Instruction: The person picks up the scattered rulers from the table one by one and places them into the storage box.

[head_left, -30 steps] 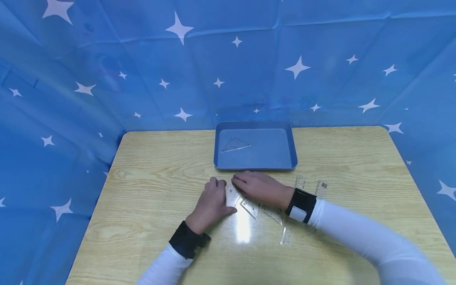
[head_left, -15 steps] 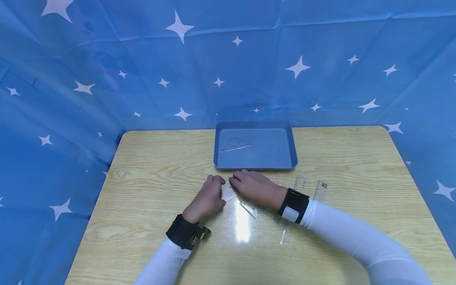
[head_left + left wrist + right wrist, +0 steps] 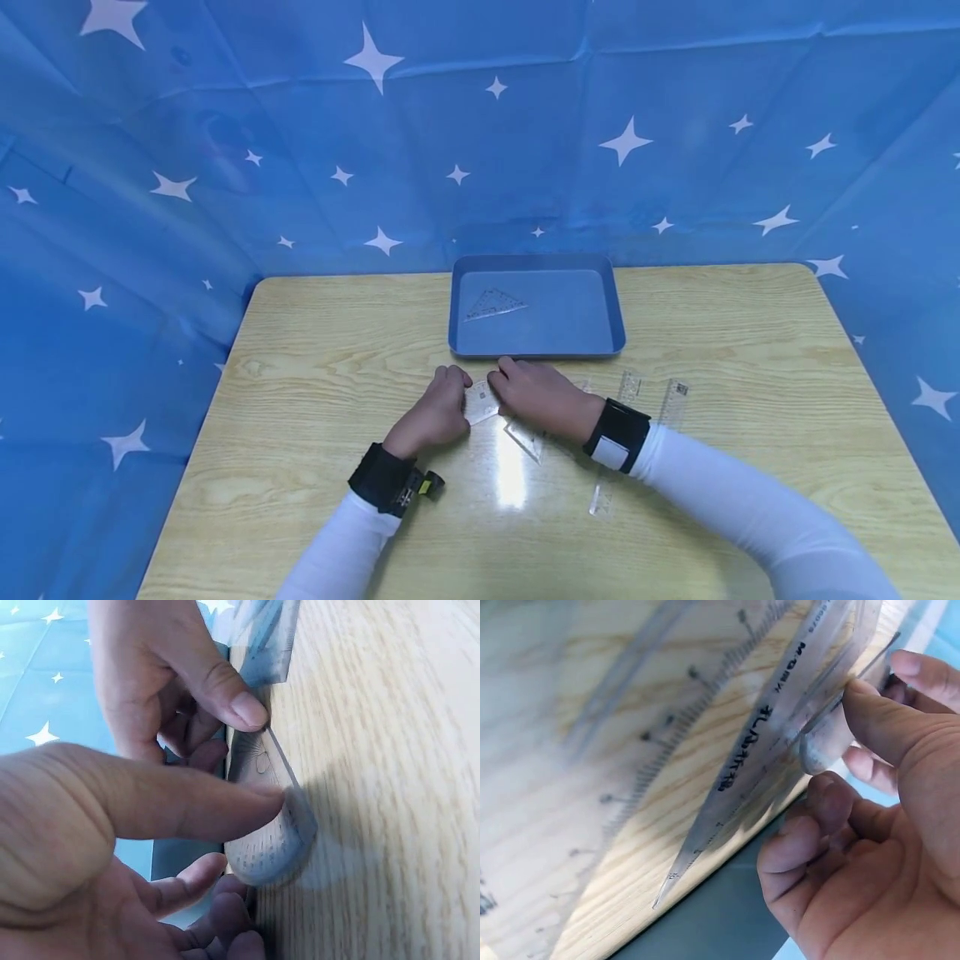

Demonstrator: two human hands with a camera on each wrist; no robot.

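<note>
Protractor (image 3: 480,403), clear and round-edged, is held just short of the blue tray (image 3: 576,310), which lies at about 1 o'clock from it; whether the wood of the worktop (image 3: 300,350) is touched by it cannot be told. It is grasped by both hands: its 9 o'clock side is taken between the thumb and fingers of the left hand (image 3: 433,412), while its 3 o'clock side is pinched by the right hand (image 3: 542,396).

As for progress, an early stage is suggested by how the pieces lie. One set square (image 3: 495,305) has been placed in the tray, towards 9 o'clock on its floor — no second piece can be made out there. The protractor is in hand, but it has not been put down inside the tray.

Left outside, at 4 o'clock from the protractor, is another set square (image 3: 525,440), partly covered by the right hand. Beyond that hand the edge of a further clear piece (image 3: 583,385) is shown, too hidden for its shape to be named. At 3 o'clock, two rulers are seen — the nearer ruler (image 3: 628,387) crossed by the right forearm, the farther ruler (image 3: 673,402) partly hidden by the sleeve (image 3: 720,471).
</note>
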